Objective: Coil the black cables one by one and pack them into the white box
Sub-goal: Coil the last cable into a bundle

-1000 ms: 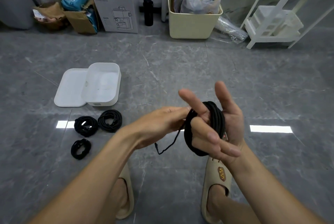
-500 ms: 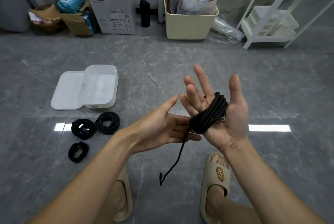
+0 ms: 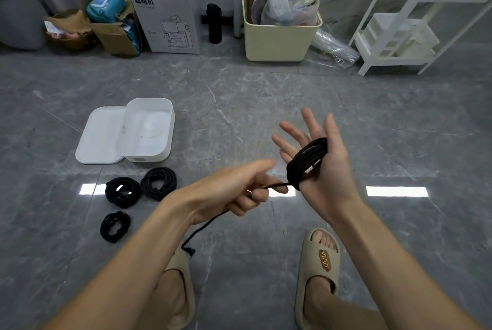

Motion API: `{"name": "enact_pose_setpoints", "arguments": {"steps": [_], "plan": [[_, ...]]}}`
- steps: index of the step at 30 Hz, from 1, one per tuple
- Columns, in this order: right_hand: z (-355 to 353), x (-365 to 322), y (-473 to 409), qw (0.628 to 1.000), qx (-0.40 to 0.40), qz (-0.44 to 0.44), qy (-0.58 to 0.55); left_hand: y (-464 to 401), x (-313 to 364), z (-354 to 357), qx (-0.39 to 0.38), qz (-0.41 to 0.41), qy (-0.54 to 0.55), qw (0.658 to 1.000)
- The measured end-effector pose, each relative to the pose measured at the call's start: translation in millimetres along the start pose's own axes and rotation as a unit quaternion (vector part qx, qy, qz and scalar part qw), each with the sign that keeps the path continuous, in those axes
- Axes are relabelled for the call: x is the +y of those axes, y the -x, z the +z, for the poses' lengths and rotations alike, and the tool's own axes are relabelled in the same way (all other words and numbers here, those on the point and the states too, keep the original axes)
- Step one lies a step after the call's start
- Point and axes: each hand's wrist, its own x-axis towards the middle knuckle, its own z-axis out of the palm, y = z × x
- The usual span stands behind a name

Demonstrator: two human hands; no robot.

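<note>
The right hand (image 3: 318, 167) was held palm-up with its fingers straight and spread, and a matte black cable (image 3: 306, 163) was wound round the palm in several tight, ropy loops. A loose tail ran from that coil leftward to the left hand (image 3: 239, 188), whose curled fingers pinched it; past that hand the tail dropped to a small plug end hanging just above the left slipper (image 3: 181, 292). Both slippers were of soft beige foam.

On the glossy grey marbled floor (image 3: 266, 95), well to the left of the hands, lay three coiled cables (image 3: 158, 183), dull black and roughly round. Just beyond them stood the white box (image 3: 147, 130), smooth plastic with rounded corners, its inside looking bare, and its flat lid (image 3: 99, 140) lay touching its left side.

Against the far wall a cream bin (image 3: 279, 39) held crumpled plastic bags.
</note>
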Motion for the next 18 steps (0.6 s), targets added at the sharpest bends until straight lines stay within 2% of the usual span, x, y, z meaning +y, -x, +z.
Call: {"name": "enact_pose_setpoints", "arguments": {"steps": [3, 6, 10, 13, 18], "plan": [[0, 7, 0, 0.981, 0.016, 0.009, 0.194, 10, 8, -2, 0.076, 0.045, -0.125, 0.988], [-5, 11, 6, 0.951, -0.021, 0.071, 0.301, 17, 12, -9, 0.086, 0.093, -0.153, 0.980], [-5, 12, 9, 0.945, -0.113, 0.197, 0.237, 21, 12, -8, 0.067, 0.146, -0.165, 0.973], [2, 7, 15, 0.916, -0.222, 0.277, 0.185, 22, 10, -11, 0.084, 0.171, -0.135, 0.972], [8, 10, 22, 0.864, -0.341, 0.350, 0.120, 23, 4, -19, 0.047, 0.173, -0.124, 0.976]]}}
